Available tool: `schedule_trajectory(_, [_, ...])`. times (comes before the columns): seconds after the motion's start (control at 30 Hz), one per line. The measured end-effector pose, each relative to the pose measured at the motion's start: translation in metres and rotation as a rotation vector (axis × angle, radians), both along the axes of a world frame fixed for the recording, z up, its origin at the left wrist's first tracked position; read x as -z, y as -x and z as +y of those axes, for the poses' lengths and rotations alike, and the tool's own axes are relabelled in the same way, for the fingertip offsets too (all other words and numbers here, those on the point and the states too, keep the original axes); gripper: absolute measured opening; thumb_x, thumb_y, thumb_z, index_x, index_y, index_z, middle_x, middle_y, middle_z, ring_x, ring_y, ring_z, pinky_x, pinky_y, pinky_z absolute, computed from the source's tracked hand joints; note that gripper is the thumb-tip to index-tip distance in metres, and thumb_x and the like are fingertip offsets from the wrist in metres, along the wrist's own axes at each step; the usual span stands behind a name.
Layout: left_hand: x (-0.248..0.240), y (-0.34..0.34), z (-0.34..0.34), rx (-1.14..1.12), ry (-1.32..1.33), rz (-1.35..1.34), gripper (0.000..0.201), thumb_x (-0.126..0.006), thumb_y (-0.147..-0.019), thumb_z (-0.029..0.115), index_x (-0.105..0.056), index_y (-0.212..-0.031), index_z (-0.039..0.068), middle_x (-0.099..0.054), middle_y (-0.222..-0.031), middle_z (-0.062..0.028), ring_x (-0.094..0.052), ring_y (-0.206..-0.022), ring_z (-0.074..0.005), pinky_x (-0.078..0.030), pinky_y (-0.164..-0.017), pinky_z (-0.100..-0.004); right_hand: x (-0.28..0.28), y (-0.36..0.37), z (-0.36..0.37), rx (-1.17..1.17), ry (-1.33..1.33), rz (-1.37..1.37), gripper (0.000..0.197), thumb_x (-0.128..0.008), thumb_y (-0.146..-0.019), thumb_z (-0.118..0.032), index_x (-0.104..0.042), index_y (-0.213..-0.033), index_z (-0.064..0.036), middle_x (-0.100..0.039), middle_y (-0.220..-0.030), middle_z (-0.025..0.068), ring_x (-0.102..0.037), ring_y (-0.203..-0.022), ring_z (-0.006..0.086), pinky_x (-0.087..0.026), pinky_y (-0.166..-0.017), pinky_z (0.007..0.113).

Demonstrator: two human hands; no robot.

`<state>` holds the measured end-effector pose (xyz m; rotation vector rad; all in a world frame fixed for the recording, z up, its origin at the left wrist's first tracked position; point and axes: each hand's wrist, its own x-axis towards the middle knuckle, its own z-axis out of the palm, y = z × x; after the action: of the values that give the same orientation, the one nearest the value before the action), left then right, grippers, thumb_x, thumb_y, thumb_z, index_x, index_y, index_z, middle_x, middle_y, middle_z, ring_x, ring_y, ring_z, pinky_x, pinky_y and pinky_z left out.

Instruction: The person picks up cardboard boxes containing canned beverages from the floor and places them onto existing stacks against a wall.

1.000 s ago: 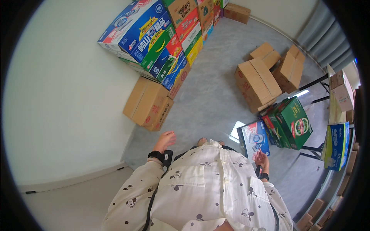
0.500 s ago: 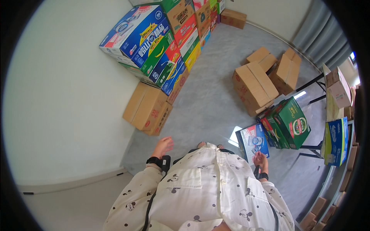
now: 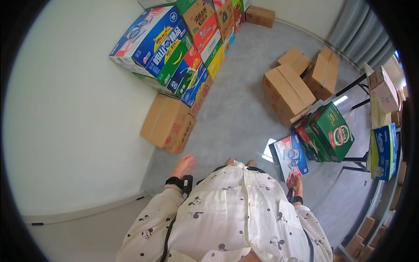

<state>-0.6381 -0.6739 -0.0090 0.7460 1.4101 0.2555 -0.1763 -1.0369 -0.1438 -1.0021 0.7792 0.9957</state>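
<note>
My left hand (image 3: 185, 164) hangs at my left side, empty, with its fingers loosely stretched. The nearest thing to it is a pair of brown cardboard boxes (image 3: 165, 120) stacked against the wall. My right hand (image 3: 295, 180) is at my right side, its fingers loosely apart and nothing visible in them. From above it overlaps the near edge of a blue and white carton (image 3: 289, 153) low on my right; whether they touch I cannot tell. Green cartons (image 3: 332, 133) stand right beside that carton. Each wrist wears a black strap with a small device.
Colourful cartons (image 3: 166, 48) are stacked along the left wall. Several brown boxes (image 3: 288, 94) stand on the grey floor (image 3: 222, 113) ahead to the right. At the far right, a table (image 3: 379, 107) carries a pale box (image 3: 384, 89); a blue and yellow pack (image 3: 384, 150) is close by.
The view has turned slightly, so the cartons and boxes appear a little shifted. Both hands stay in nearly the same place and pose beside my body.
</note>
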Motion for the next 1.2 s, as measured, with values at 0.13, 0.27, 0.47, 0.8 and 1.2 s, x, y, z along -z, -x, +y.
schedule_trajectory(0.13, [0.004,-0.008,0.006,0.000,-0.011,-0.003,0.042,-0.054,-0.085,0.026,-0.046,-0.119,0.003,-0.052,-0.112,-0.0122,-0.052,-0.101,-0.0250,-0.047,-0.079,-0.0383,0.009,-0.006,-0.005,-0.014,-0.012,0.031,0.018,-0.050,-0.085,-0.017,-0.055,-0.098,-0.0066,-0.060,-0.094,0.0029,-0.059,-0.091,0.0184,-0.048,-0.070,0.030])
schedule_trajectory(0.27, [0.005,-0.010,0.008,0.025,0.011,-0.011,0.041,-0.054,-0.085,0.026,-0.046,-0.118,0.003,-0.052,-0.111,-0.0112,-0.053,-0.101,-0.0246,-0.047,-0.079,-0.0377,0.021,-0.007,-0.017,-0.010,0.044,0.030,0.015,-0.051,-0.084,-0.016,-0.056,-0.095,-0.0063,-0.061,-0.091,0.0039,-0.060,-0.088,0.0198,-0.048,-0.067,0.030])
schedule_trajectory(0.47, [0.016,0.000,0.009,0.081,0.074,-0.023,0.041,-0.055,-0.085,0.027,-0.046,-0.118,0.004,-0.053,-0.110,-0.0102,-0.053,-0.100,-0.0228,-0.047,-0.079,-0.0368,-0.003,0.017,-0.025,-0.038,0.036,-0.098,0.012,-0.052,-0.083,-0.015,-0.056,-0.091,-0.0062,-0.061,-0.088,0.0046,-0.059,-0.085,0.0194,-0.047,-0.069,0.029])
schedule_trajectory(0.8, [0.033,-0.022,0.024,0.054,0.064,-0.014,0.046,-0.051,-0.088,0.028,-0.038,-0.126,0.004,-0.047,-0.122,-0.0167,-0.051,-0.104,-0.0271,-0.044,-0.084,-0.0397,0.007,-0.021,0.047,-0.022,0.147,0.003,0.017,-0.050,-0.086,-0.015,-0.053,-0.099,-0.0034,-0.059,-0.095,0.0074,-0.059,-0.089,0.0210,-0.049,-0.071,0.033])
schedule_trajectory(1.2, [0.052,-0.049,0.077,0.185,0.133,-0.010,0.045,-0.050,-0.090,0.026,-0.038,-0.128,0.005,-0.047,-0.122,-0.0167,-0.050,-0.107,-0.0276,-0.044,-0.084,-0.0399,-0.011,0.023,0.020,0.135,0.234,0.013,0.017,-0.052,-0.084,-0.012,-0.052,-0.097,-0.0008,-0.059,-0.093,0.0086,-0.062,-0.085,0.0205,-0.051,-0.066,0.033])
